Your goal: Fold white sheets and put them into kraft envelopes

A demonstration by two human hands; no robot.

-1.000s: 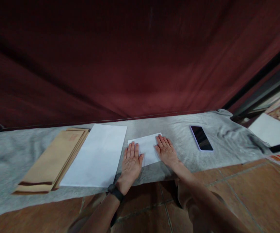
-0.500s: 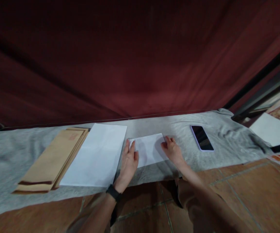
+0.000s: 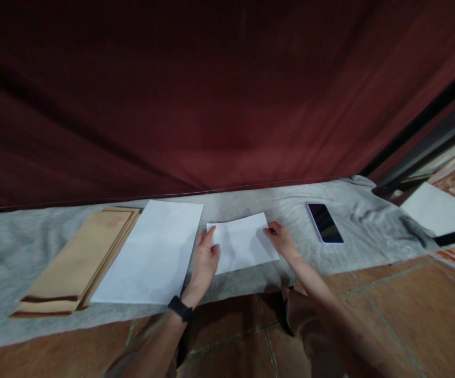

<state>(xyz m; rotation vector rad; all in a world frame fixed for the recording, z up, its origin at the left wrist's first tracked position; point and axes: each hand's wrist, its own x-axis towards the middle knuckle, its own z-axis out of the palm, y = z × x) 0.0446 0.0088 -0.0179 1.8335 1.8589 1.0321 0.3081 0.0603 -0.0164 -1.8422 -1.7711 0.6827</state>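
Observation:
A folded sheet of white paper (image 3: 243,241) lies in front of me on the grey cloth, a hand at each short side. My left hand (image 3: 205,257) grips its left edge, thumb and fingers around the border. My right hand (image 3: 280,239) pinches the right edge near the far corner, fingers curled in. Close to my left hand is a larger stack of white paper (image 3: 152,252), lying flat. Several brown envelopes (image 3: 78,257) are piled left of that stack, partly overlapped by it.
A phone (image 3: 325,223) in a pale purple case rests right of my right hand. Grey cloth (image 3: 369,226) covers the low surface, with a dark red curtain (image 3: 227,105) hanging behind it. Tiled floor (image 3: 409,304) runs along the near edge. A white sheet (image 3: 444,207) lies far right.
My left hand has shifted to the paper's left edge and my right fingers have closed on its right edge. The folded paper appears slightly raised at its edges. The view has shifted slightly.

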